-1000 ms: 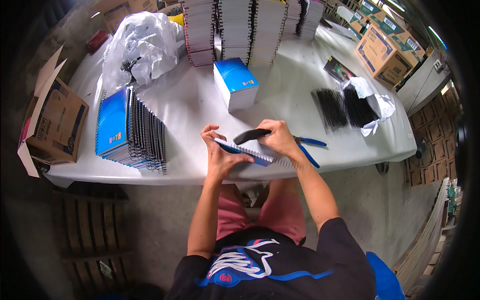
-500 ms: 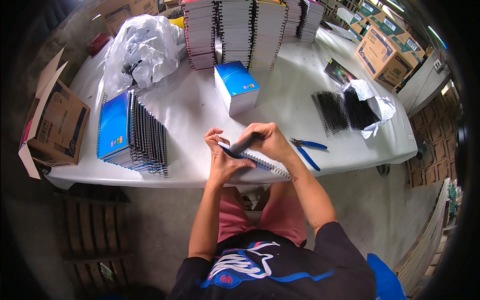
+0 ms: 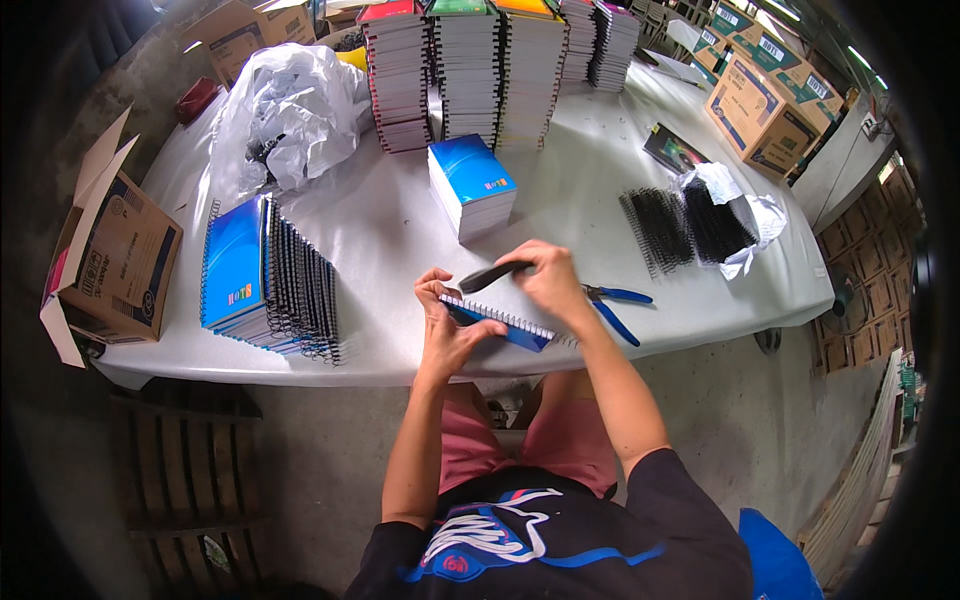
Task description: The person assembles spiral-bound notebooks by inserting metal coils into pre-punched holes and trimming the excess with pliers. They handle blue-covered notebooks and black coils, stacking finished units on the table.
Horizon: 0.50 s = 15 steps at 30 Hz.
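My left hand point(image 3: 450, 335) grips a small blue-covered notebook point(image 3: 525, 338) near the table's front edge, thumb along its near side. A spiral coil point(image 3: 510, 316) runs along the notebook's upper edge, and its end sticks out past the right corner. In my right hand point(image 3: 552, 285) is a dark, elongated tool point(image 3: 492, 276), its kind unclear, held just above the coil. Blue-handled pliers point(image 3: 617, 308) lie beside my right wrist. Beyond my hands stands a stack of blue-covered pads point(image 3: 472, 185) with no coils showing.
Coil-bound blue notebooks point(image 3: 235, 265) are stacked at the left, beside an open carton point(image 3: 125, 255). A crumpled plastic bag point(image 3: 300, 110) lies behind them. Tall notebook stacks point(image 3: 470, 80) stand at the back. Black coils point(image 3: 655, 232) and white paper point(image 3: 765, 220) lie at the right.
The dark tool has lifted slightly away from the notebook. The notebook's blue cover shows more now, and less of the coil sticks out beyond its right end.
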Available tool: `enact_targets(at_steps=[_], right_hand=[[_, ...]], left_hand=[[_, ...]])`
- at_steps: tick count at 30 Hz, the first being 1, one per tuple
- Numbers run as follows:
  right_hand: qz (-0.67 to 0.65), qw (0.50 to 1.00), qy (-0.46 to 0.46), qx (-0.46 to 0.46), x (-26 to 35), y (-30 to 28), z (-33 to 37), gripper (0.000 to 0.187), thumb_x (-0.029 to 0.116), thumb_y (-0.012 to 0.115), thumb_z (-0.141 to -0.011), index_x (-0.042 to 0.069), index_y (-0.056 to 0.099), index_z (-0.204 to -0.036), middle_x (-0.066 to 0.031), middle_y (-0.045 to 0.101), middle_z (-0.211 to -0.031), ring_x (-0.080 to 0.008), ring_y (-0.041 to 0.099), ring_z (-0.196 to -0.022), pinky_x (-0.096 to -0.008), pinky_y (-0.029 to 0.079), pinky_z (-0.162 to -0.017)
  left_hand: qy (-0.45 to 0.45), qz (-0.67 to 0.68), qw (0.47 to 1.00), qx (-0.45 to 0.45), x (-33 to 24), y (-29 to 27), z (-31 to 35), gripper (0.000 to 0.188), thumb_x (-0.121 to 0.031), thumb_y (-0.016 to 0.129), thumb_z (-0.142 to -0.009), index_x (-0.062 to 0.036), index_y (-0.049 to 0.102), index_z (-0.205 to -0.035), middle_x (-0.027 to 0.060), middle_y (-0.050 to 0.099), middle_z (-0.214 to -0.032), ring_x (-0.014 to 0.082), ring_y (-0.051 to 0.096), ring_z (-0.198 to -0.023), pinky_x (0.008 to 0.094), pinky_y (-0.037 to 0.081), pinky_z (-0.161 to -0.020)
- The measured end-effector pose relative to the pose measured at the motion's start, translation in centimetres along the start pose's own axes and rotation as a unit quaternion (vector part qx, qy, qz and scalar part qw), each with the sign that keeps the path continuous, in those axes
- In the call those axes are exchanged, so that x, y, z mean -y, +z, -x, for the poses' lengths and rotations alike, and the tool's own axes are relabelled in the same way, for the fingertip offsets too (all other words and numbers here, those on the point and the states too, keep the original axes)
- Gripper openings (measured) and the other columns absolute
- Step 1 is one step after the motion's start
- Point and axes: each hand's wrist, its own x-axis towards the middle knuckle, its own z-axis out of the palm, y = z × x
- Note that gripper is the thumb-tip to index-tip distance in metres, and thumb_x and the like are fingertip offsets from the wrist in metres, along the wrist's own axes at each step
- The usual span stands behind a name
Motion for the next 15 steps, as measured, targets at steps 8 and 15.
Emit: enact_targets(at_steps=[8, 15], right_hand=[[0.387, 0.908, 0.155, 0.039, -2.3, -8.1, 10.2, 0.062, 0.042, 0.065, -0.078, 0.017, 0.047, -0.132, -0.0134, 0.04, -0.135, -0.0323, 0.034, -0.127, -0.0554, 0.025, -0.101], [0.139, 0.976, 0.097, -0.138, 2.2, -6.1, 11.2, 0.037, 0.031, 0.059, -0.087, 0.017, 0.059, -0.121, -0.0111, 0.052, -0.11, -0.0268, 0.05, -0.104, -0.0437, 0.038, -0.091]], left_hand=[[-0.127, 0.292, 0.939, -0.127, -1.5, -1.0, 0.6, 0.039, -0.001, 0.071, -0.077, -0.0042, 0.052, -0.111, 0.0021, 0.059, -0.089, 0.0079, 0.055, -0.081, 0.0202, 0.044, -0.072], [-0.016, 0.035, 0.977, -0.208, -6.3, -0.6, 0.1, 0.07, 0.001, 0.075, -0.072, -0.0019, 0.04, -0.133, 0.0062, 0.066, -0.083, 0.013, 0.061, -0.08, 0.0263, 0.046, -0.081]])
